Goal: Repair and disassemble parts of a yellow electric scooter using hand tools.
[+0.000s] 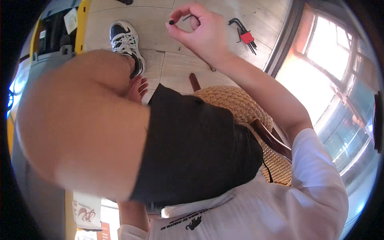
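Note:
My right hand (pixel 204 34) is raised over the floor at the top middle. Its thumb and forefinger pinch a small, round-ended black piece (pixel 171 23), which looks like a screw. A thin dark rod (pixel 187 17) pokes out by the other fingers of that hand; most of it is hidden. My left hand (pixel 138 89) reaches under my bent leg, and only its fingers show beside the shin. They are loosely curled and a little apart, with nothing visible in them. To the right of my right hand, a set of black hex keys (pixel 247 38) in a red holder lies on the floor.
A woven chair seat (pixel 228 100) with brown wooden parts is under me. My shoe (pixel 126 42) rests on the tiled floor (pixel 160 64). A yellow and grey machine or case (pixel 56 44) stands at the left. Bright glass (pixel 328 52) lines the right side.

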A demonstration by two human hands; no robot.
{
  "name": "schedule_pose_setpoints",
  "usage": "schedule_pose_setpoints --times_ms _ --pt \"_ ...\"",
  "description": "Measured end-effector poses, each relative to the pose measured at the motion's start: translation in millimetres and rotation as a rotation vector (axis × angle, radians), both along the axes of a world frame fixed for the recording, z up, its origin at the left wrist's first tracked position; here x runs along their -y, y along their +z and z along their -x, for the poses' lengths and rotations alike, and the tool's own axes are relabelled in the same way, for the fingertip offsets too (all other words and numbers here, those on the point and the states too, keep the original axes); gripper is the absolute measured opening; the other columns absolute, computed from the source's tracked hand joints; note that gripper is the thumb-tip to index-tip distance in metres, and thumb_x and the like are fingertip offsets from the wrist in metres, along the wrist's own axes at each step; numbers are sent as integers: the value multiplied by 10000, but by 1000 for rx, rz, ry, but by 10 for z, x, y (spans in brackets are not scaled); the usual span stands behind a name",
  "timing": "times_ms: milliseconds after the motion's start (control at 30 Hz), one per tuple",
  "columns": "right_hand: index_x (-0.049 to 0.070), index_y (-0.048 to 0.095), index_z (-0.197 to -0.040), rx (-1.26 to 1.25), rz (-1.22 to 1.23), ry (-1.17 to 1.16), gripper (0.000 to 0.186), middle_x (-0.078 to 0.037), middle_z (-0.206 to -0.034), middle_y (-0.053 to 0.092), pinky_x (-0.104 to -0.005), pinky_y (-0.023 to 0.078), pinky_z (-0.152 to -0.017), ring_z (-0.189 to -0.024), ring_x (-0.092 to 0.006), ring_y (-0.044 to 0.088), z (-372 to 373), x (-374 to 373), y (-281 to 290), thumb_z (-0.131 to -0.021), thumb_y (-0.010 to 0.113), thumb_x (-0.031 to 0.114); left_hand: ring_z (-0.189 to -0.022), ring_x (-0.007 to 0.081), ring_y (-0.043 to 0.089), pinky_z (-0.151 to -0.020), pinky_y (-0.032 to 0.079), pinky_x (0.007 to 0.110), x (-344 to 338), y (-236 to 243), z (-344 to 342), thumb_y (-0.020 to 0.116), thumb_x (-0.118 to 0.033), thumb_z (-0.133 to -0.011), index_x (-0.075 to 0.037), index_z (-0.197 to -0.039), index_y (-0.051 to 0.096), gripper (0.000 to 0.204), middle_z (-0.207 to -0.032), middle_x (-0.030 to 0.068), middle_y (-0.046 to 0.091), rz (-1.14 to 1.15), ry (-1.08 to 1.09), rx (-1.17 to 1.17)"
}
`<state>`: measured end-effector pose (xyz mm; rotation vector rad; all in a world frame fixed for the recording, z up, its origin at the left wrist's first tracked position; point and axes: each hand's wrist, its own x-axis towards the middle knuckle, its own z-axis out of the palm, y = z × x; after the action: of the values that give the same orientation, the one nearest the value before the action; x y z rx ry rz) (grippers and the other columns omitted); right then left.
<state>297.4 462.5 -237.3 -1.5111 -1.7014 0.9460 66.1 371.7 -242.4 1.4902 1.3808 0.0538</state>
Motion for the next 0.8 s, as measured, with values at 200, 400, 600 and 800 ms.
schedule_pose_setpoints --times_ms 200,400,600,800 --pt "38 518 -941 -240 -523 -13 273 -60 -757 621 -289 490 -639 -666 -173 622 -124 92 880 -748 709 48 -973 182 629 -790 506 302 880 616 -22 594 -277 -915 -28 -1239 551 411 -1093 103 656 -261 176 -297" --pt "69 460 -962 -364 -348 109 345 -87 -805 638 -363 499 -665 -777 -258 653 -163 450 1650 -729 713 42 -988 174 620 -804 494 298 1186 1238 403 539 -316 -946 -20 -1232 562 412 -1079 74 663 -657 356 -568" --pt "97 535 -949 -366 -527 133 289 -42 -751 663 -352 507 -596 -703 -241 669 -338 647 1855 -732 710 172 -820 109 583 -714 461 200 679 2122 -499 592 -87 -929 34 -1153 576 255 -943 67 641 -835 980 36" --pt "114 415 -1019 -287 -191 348 446 -30 -795 665 -380 497 -578 -738 -290 662 -126 1084 1950 -730 752 151 -812 106 611 -710 489 222 602 2382 -989 626 15 -891 48 -1080 605 193 -917 78 651 -720 529 209"
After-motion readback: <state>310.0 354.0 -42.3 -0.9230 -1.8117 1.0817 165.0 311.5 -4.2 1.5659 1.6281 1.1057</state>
